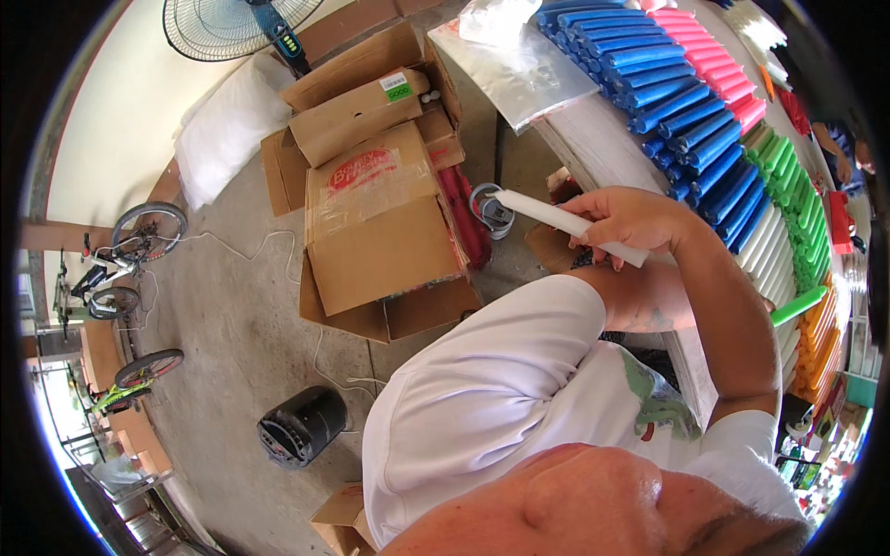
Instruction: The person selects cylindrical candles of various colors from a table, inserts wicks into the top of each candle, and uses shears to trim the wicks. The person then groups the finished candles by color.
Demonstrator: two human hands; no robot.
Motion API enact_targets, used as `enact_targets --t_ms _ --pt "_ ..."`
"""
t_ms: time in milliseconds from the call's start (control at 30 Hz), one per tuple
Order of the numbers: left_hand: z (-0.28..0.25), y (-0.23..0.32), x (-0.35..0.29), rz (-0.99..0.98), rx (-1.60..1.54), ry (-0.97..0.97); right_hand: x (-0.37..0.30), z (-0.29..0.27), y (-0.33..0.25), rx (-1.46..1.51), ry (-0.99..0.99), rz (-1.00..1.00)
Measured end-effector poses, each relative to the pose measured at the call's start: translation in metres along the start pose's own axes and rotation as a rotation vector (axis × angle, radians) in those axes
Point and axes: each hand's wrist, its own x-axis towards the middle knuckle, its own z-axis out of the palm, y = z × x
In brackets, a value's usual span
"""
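A white candle (565, 221) is gripped near its lower right end by my right hand (635, 222). Its wick end points up and left, and the fingers are closed round it from beneath. My left forearm passes behind the right one, so most of my left hand (769, 302) is hidden. Only a fingertip shows there, against the near end of a bright green candle (799, 306). That candle points right, over the bundled white candles (766, 250). Beside both hands, blue candles (667, 97) lie stacked in rows on the table (593, 139).
Pink candles (709, 56), green candles (793, 195) and orange candles (820, 347) fill the table's far side. Clear plastic bags (519, 69) lie at its end. Open cardboard boxes (371, 241), a black bin (301, 426) and a fan (269, 23) stand leftward. Cords cross the floor.
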Motion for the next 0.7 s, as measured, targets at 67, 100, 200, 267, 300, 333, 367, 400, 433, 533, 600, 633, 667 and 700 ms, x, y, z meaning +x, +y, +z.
enact_targets --t_ms 67,100,200,267,300,333,367,400,433,533,600,633,667,700 --pt "0.0 0.0 0.0 0.001 -0.013 -0.008 0.011 0.0 -0.003 -0.026 -0.009 0.037" --pt "0.0 0.0 0.001 -0.001 -0.017 -0.013 0.019 -0.003 -0.009 -0.045 -0.039 0.033" --pt "-0.007 0.003 0.004 0.004 -0.014 -0.007 0.051 -0.007 -0.057 -0.13 -0.035 -0.081" --pt "0.005 0.001 0.004 -0.02 -0.033 -0.049 0.062 -0.014 -0.092 0.228 0.034 -0.452" --pt "0.008 -0.002 0.004 -0.028 -0.036 -0.063 0.065 -0.015 -0.109 0.355 0.073 -0.592" --pt "0.009 -0.004 0.004 -0.035 -0.038 -0.064 0.063 -0.017 -0.121 0.478 0.107 -0.731" --pt "0.01 -0.005 0.004 -0.038 -0.037 -0.069 0.056 -0.021 -0.123 0.456 0.146 -0.712" --pt "0.005 -0.004 0.005 -0.035 -0.03 -0.055 0.052 -0.025 -0.123 0.421 0.167 -0.688" --pt "0.002 -0.004 0.006 -0.029 -0.028 -0.047 0.048 -0.03 -0.12 0.39 0.194 -0.664" --pt "0.002 -0.007 0.009 -0.027 -0.033 -0.044 0.027 -0.045 -0.079 0.359 0.314 -0.577" --pt "0.007 -0.011 0.008 -0.041 -0.043 -0.063 -0.003 -0.053 -0.047 0.311 0.38 -0.525" --pt "0.01 -0.012 0.007 -0.052 -0.047 -0.074 -0.022 -0.054 -0.03 0.294 0.426 -0.497" --pt "0.011 -0.012 0.006 -0.059 -0.046 -0.077 -0.044 -0.055 -0.016 0.242 0.487 -0.471" --pt "0.003 -0.012 0.006 -0.068 -0.043 -0.059 -0.068 -0.054 -0.003 0.192 0.55 -0.439"
